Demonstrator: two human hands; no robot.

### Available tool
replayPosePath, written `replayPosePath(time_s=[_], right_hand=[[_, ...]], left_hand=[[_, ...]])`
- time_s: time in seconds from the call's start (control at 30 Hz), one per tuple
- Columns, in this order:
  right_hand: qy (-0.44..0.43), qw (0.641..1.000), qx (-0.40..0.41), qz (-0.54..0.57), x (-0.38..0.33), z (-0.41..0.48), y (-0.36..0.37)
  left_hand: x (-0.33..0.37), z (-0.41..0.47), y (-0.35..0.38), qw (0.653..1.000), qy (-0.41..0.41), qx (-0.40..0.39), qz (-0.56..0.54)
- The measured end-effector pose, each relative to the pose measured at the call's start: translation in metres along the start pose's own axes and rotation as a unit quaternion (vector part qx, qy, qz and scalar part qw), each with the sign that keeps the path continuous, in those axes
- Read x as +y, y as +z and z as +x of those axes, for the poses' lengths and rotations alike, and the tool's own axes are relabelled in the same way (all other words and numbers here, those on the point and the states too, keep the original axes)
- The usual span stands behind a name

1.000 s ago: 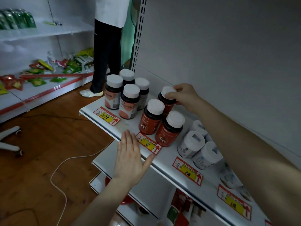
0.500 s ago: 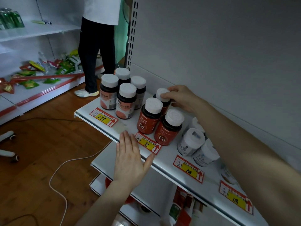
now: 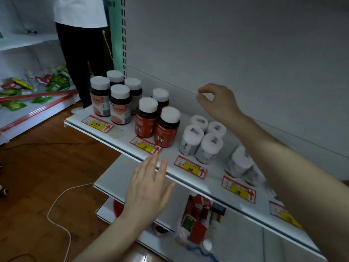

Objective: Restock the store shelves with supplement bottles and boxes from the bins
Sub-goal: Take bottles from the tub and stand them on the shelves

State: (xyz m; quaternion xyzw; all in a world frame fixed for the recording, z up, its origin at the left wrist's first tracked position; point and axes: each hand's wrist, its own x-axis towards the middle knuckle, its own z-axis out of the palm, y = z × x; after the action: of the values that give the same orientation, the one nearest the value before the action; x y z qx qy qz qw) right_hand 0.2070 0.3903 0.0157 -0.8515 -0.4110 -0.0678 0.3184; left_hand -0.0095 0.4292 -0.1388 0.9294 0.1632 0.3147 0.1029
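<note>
Shelf [image 3: 128, 135], white, upper tier: stock stands upright in groups. Left end, four dark bottles [image 3: 120, 105] with pale labels, print too blurred to read. Beside them, three red Fe bottles [image 3: 146, 119]; the rear one is half hidden behind the front pair. Next, four white bottles [image 3: 192, 141], labels illegible. Further right, more white-capped containers [image 3: 239, 161], partly covered by the right forearm; count unclear.

Right hand [image 3: 217, 103] hangs in the air near the back panel [image 3: 245, 53], right of the red group, touching no bottle. Fingers loosely curled, thumb tip close to forefinger tip, nothing between them. Left hand [image 3: 149, 188] flat, fingers straight, tips at the shelf's front edge; contact cannot be told.

Price tags [image 3: 97, 124]: only "299" reads, the rest smeared. Lower tier: red and green boxes [image 3: 196, 214], blurred. Person [image 3: 79, 53] standing behind, cut off by the upper edge of view.
</note>
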Motion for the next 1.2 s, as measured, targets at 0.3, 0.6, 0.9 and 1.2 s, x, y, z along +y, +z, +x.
replayPosePath(time_s=[0.3, 0.6, 0.9, 1.2], right_hand=[[0.054, 0.996, 0.042, -0.056, 0.047, -0.156, -0.078], [0.085, 0.996, 0.039, 0.004, 0.071, -0.291, -0.072], [0.236, 0.965, -0.095, 0.063, 0.147, -0.338, 0.043], [0.346, 0.918, -0.189, 0.053, 0.240, -0.337, 0.162]], left_hand=[[0.089, -0.082, 0.023, 0.983, 0.089, -0.153, -0.043], [0.104, -0.128, 0.057, 0.955, 0.090, -0.282, -0.011], [0.063, -0.135, 0.138, 0.930, 0.061, -0.361, 0.026], [0.033, -0.137, 0.241, 0.930, 0.055, -0.363, 0.015]])
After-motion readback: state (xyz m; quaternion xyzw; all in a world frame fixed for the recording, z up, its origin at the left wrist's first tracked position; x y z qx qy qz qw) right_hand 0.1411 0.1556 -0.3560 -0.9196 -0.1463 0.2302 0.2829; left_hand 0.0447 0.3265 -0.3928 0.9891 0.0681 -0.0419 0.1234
